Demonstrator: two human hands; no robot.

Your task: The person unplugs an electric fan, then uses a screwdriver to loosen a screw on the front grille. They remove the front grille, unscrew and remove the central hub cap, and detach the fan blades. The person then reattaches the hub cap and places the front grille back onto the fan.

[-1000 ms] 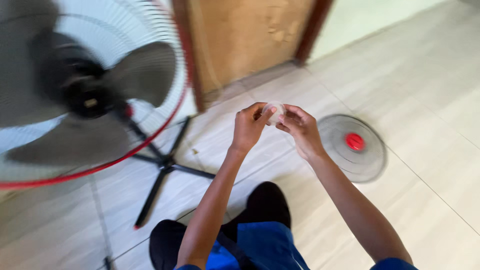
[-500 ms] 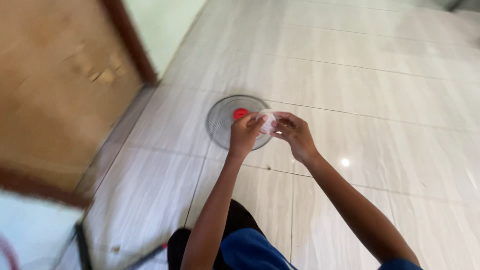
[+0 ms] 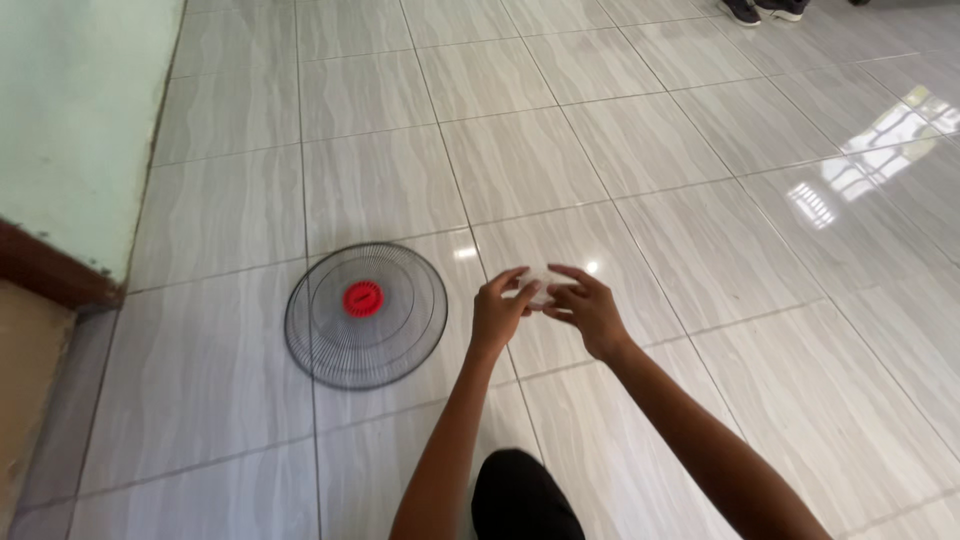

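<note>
A small clear cap [image 3: 537,291] is pinched between the fingertips of the left hand [image 3: 497,312] and the right hand [image 3: 590,312], both clamped lightly on its rim, the remaining fingers spread. The grip is shallow; a slip is judged possible, and the cap, being nearly transparent, could be lost against the pale glossy floor [image 3: 700,170] below. Left of the fingers, a wire fan guard [image 3: 365,314] with a red hub [image 3: 362,299] lies flat. No containers are visible.
</note>
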